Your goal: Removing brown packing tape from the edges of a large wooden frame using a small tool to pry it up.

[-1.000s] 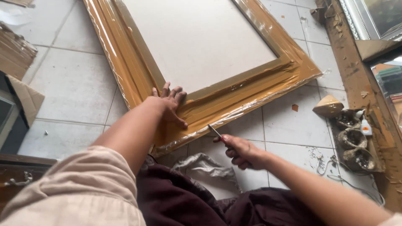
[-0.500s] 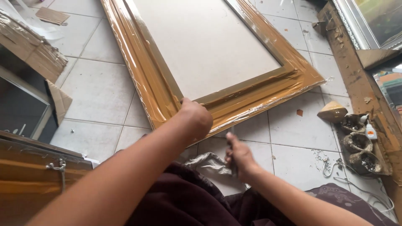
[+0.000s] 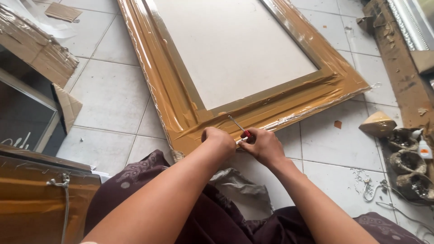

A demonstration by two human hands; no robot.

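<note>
Two hands meet at the near edge of the large gold-brown wooden frame wrapped in glossy clear film (image 3: 181,97); the left hand (image 3: 218,139) is clenched on that edge; the right hand (image 3: 264,145) grips a thin red-handled metal tool (image 3: 238,126), its shaft angled up-left, tip on the film.

The big wrapped frame (image 3: 181,95) lies flat on the tiled floor (image 3: 108,86), and everything else sits around it. At its near edge both hands meet: the left hand (image 3: 219,139) just left of the right hand (image 3: 262,145), with a small cutter (image 3: 239,129) reaching onto the frame. Just short of that edge lies crumpled wrapping (image 3: 239,185). Right of the frame sits a cardboard corner piece (image 3: 377,124), a glue bottle (image 3: 424,147) farther right. Left of the frame stands another wrapped frame (image 3: 36,54).
</note>
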